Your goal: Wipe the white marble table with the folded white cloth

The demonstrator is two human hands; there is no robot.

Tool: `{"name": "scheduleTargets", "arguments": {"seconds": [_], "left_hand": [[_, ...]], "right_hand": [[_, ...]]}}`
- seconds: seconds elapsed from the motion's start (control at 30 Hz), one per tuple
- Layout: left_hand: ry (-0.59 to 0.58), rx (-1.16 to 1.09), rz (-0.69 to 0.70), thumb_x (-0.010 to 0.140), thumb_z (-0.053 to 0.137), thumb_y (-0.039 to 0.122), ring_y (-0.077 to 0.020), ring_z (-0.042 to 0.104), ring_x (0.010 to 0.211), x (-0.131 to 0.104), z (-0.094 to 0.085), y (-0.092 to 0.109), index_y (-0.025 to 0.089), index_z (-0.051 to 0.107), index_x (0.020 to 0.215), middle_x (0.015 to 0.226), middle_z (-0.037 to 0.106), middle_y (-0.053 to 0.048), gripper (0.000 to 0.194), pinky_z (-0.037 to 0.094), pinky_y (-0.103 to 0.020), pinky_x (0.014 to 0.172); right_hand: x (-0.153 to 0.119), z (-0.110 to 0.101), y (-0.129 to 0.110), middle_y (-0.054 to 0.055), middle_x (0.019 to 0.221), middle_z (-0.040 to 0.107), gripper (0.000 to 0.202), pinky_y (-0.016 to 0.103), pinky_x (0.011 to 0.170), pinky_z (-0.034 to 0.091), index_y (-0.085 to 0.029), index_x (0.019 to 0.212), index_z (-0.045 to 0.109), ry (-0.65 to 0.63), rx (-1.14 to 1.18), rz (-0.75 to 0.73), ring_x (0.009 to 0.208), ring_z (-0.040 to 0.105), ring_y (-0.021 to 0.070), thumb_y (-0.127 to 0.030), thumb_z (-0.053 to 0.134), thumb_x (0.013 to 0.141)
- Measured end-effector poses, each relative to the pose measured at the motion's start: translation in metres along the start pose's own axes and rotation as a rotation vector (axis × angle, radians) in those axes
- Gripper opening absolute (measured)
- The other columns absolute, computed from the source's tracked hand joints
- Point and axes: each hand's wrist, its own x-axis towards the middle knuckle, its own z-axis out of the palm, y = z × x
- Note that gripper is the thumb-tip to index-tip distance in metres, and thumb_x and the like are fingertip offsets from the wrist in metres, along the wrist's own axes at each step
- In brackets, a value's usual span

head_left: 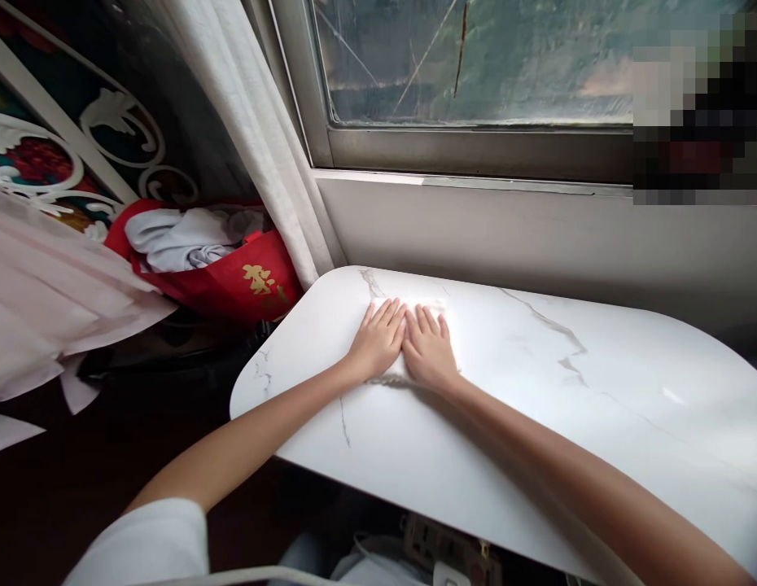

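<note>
Both of my hands lie flat, side by side, on a white cloth (394, 371) spread on the white marble-patterned table (525, 423). My left hand (380, 335) presses on the cloth's left part, its fingers stretched out and pointing away from me. Right beside it, my right hand (428, 346) rests palm down with its fingers slightly spread. The thumbs almost meet in the middle. Most of the cloth is covered by the hands; only its edges show at the front and back.
A red bag (232, 281) with pale clothes in it stands left of the table, by a white curtain (250, 122). Behind the table is a wall below a window (476, 73). Under the front edge are a power strip (439, 545) and cables.
</note>
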Motion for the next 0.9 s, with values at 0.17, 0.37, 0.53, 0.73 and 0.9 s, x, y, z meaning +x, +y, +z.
{"name": "scheduleTargets", "arguments": {"seconds": [0.17,0.37,0.53,0.73,0.9], "left_hand": [[0.032,0.023,0.002,0.097,0.021,0.026,-0.0208,0.020,0.139,-0.084,-0.022,0.012,0.010,0.031,0.142,0.148,0.032,-0.011,0.049,0.016,-0.047,0.113],[0.036,0.035,-0.039,0.096,0.022,0.024,-0.0232,0.020,0.139,-0.133,-0.037,0.020,0.012,0.023,0.145,0.149,0.029,-0.011,0.051,0.019,-0.049,0.112],[0.014,0.024,-0.048,0.097,0.023,0.025,-0.0236,0.021,0.138,-0.133,-0.039,0.018,0.014,0.020,0.146,0.149,0.029,-0.011,0.051,0.019,-0.050,0.112],[-0.014,0.002,-0.056,0.098,0.023,0.032,-0.0213,0.022,0.138,-0.101,-0.034,-0.004,0.014,0.027,0.144,0.148,0.032,-0.010,0.050,0.018,-0.048,0.113],[-0.024,0.004,-0.089,0.096,0.022,0.030,-0.0193,0.022,0.138,-0.049,-0.022,-0.038,0.013,0.033,0.141,0.148,0.032,-0.009,0.049,0.015,-0.045,0.113]], "right_hand": [[-0.060,-0.005,-0.038,0.007,0.150,0.027,0.054,0.044,0.114,0.009,-0.017,0.142,0.034,-0.040,0.268,-0.047,0.140,0.016,0.0188,-0.025,0.034,0.089],[-0.090,-0.008,-0.063,0.001,0.151,0.023,0.058,0.045,0.115,0.004,-0.020,0.144,0.031,-0.110,0.438,-0.120,0.141,0.011,0.0182,-0.021,0.039,0.087],[-0.088,-0.009,-0.062,0.003,0.152,0.021,0.061,0.048,0.115,0.007,-0.020,0.145,0.028,-0.130,0.439,-0.146,0.141,0.010,0.0194,-0.020,0.040,0.085],[-0.054,-0.011,-0.047,0.010,0.153,0.013,0.063,0.048,0.114,0.007,-0.016,0.145,0.026,-0.226,0.351,-0.195,0.141,0.003,0.0214,-0.026,0.042,0.086],[0.003,-0.003,-0.037,0.013,0.153,0.013,0.057,0.044,0.113,0.009,-0.013,0.146,0.022,-0.228,0.256,-0.160,0.141,0.004,0.0220,-0.031,0.029,0.093]]}}
